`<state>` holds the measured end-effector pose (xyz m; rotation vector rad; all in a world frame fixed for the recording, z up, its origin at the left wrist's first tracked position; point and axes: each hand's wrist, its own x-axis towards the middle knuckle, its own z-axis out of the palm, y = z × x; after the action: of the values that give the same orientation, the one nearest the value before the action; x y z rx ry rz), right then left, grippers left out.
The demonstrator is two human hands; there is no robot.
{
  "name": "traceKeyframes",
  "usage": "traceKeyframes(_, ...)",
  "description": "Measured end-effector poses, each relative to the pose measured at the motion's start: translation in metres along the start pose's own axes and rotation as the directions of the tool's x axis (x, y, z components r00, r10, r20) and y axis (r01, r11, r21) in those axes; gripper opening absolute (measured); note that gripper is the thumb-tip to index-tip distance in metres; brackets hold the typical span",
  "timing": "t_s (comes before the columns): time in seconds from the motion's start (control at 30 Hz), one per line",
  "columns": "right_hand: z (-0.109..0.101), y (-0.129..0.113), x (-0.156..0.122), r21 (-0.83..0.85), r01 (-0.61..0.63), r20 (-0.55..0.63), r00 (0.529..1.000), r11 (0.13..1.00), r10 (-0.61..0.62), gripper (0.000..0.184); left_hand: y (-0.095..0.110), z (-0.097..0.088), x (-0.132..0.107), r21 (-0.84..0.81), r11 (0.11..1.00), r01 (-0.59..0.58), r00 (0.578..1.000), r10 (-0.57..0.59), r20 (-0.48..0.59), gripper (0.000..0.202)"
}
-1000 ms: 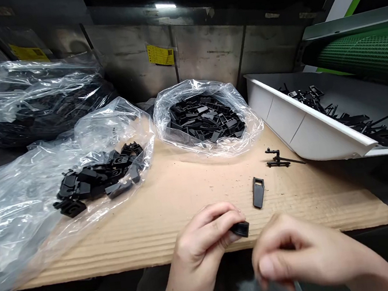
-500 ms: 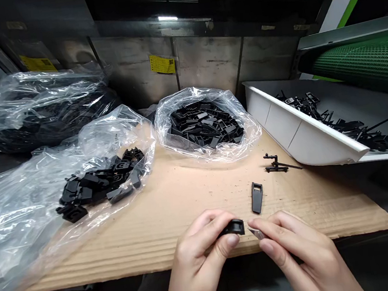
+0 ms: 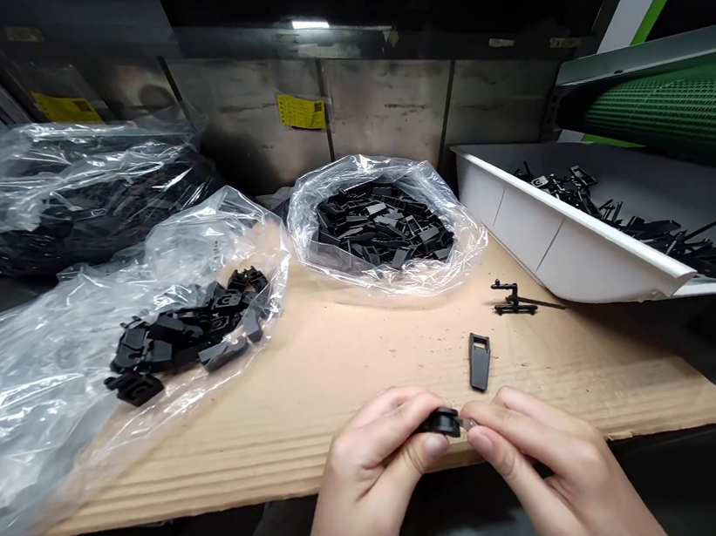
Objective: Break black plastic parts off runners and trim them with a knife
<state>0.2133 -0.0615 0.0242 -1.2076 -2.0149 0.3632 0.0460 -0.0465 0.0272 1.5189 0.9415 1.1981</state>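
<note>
My left hand (image 3: 374, 464) pinches a small black plastic part (image 3: 442, 421) between thumb and fingers, just over the front edge of the cardboard sheet (image 3: 346, 375). My right hand (image 3: 542, 463) holds a small pale blade-like piece (image 3: 466, 422) whose tip touches the open end of that part. A second black part (image 3: 478, 361) lies flat on the cardboard just beyond my hands. A thin black sprue piece (image 3: 515, 300) rests farther back to the right.
An open clear bag of black parts (image 3: 385, 225) stands at the back centre. Another clear bag (image 3: 187, 326) with several black parts spreads over the left. A white tray (image 3: 564, 232) holding sprues sits at the right under a green conveyor (image 3: 673, 108).
My right hand came up from below the table edge and closed in on my left, bringing the pale piece against the black part. The left hand has barely moved.
</note>
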Motion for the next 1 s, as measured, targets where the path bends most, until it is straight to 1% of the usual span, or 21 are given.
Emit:
traceKeyframes(0.1, 0.004, 0.001, -0.002, 0.012, 0.026, -0.060, 0.998, 1.000, -0.026, 0.014, -0.001, 0.000, 0.001, -0.007, 1.000, 0.023, 1.000, -0.023, -0.009, 0.017)
traceKeyframes(0.2, 0.009, 0.003, -0.003, -0.045, 0.093, -0.162, 0.982, 0.995, -0.099, 0.012, -0.001, -0.001, 0.002, -0.021, 0.999, 0.033, 0.999, -0.034, -0.003, 0.013)
traceKeyframes(0.23, 0.011, 0.005, -0.003, -0.071, 0.120, -0.187, 0.974, 0.990, -0.132, 0.013, -0.001, -0.001, 0.003, -0.028, 0.999, 0.042, 0.999, -0.042, 0.011, 0.011)
traceKeyframes(0.3, 0.013, 0.006, -0.002, -0.110, 0.149, -0.231, 0.958, 0.983, -0.171, 0.016, -0.001, -0.001, 0.002, -0.040, 0.997, 0.062, 0.995, -0.059, 0.075, 0.011)
traceKeyframes(0.37, 0.012, 0.007, 0.000, -0.108, 0.140, -0.266, 0.950, 0.984, -0.164, 0.017, 0.000, -0.001, 0.002, -0.038, 0.997, 0.072, 0.989, -0.066, 0.132, 0.013)
traceKeyframes(0.4, 0.010, 0.007, 0.000, -0.078, 0.118, -0.270, 0.953, 0.990, -0.135, 0.016, 0.000, -0.001, 0.001, -0.032, 0.997, 0.065, 0.988, -0.060, 0.141, 0.013)
traceKeyframes(0.47, 0.003, 0.005, 0.001, 0.026, 0.056, -0.215, 0.975, 0.998, -0.049, 0.014, 0.000, -0.001, 0.001, -0.021, 0.999, 0.028, 0.992, -0.025, 0.127, 0.012)
traceKeyframes(0.53, -0.005, 0.004, -0.001, 0.119, 0.001, -0.115, 0.993, 0.993, 0.013, 0.012, -0.002, 0.000, 0.001, -0.021, 0.999, -0.024, 0.994, 0.026, 0.107, 0.016)
traceKeyframes(0.6, -0.012, 0.003, -0.004, 0.139, -0.019, -0.021, 1.000, 0.990, 0.022, 0.016, -0.006, 0.000, 0.000, 0.003, 0.995, -0.099, 0.992, 0.099, 0.074, 0.023)
traceKeyframes(0.63, -0.014, 0.002, -0.005, 0.138, -0.016, 0.006, 1.000, 0.990, 0.015, 0.020, -0.008, 0.000, -0.001, 0.037, 0.989, -0.145, 0.988, 0.143, 0.050, 0.027)
traceKeyframes(0.7, -0.016, 0.001, -0.009, 0.147, -0.026, 0.013, 1.000, 0.989, 0.025, 0.026, -0.013, 0.001, -0.003, 0.134, 0.960, -0.247, 0.969, 0.248, 0.015, 0.032)
traceKeyframes(0.73, -0.015, 0.001, -0.010, 0.156, -0.042, -0.005, 0.999, 0.987, 0.043, 0.025, -0.015, 0.002, -0.004, 0.186, 0.938, -0.293, 0.955, 0.296, 0.011, 0.033)
traceKeyframes(0.8, -0.010, 0.000, -0.012, 0.168, -0.071, -0.066, 0.994, 0.983, 0.083, 0.017, -0.017, 0.003, -0.005, 0.265, 0.892, -0.367, 0.927, 0.373, 0.029, 0.033)
traceKeyframes(0.83, -0.007, 0.000, -0.012, 0.165, -0.083, -0.090, 0.991, 0.983, 0.099, 0.014, -0.018, 0.003, -0.005, 0.290, 0.872, -0.394, 0.916, 0.400, 0.043, 0.033)
traceKeyframes(0.9, -0.002, 0.000, -0.012, 0.156, -0.100, -0.098, 0.988, 0.983, 0.116, 0.013, -0.018, 0.004, -0.004, 0.314, 0.847, -0.429, 0.900, 0.431, 0.069, 0.033)
traceKeyframes(1.0, 0.002, 0.000, -0.011, 0.139, -0.111, -0.058, 0.991, 0.984, 0.120, 0.015, -0.020, 0.003, -0.002, 0.320, 0.827, -0.462, 0.884, 0.459, 0.091, 0.033)
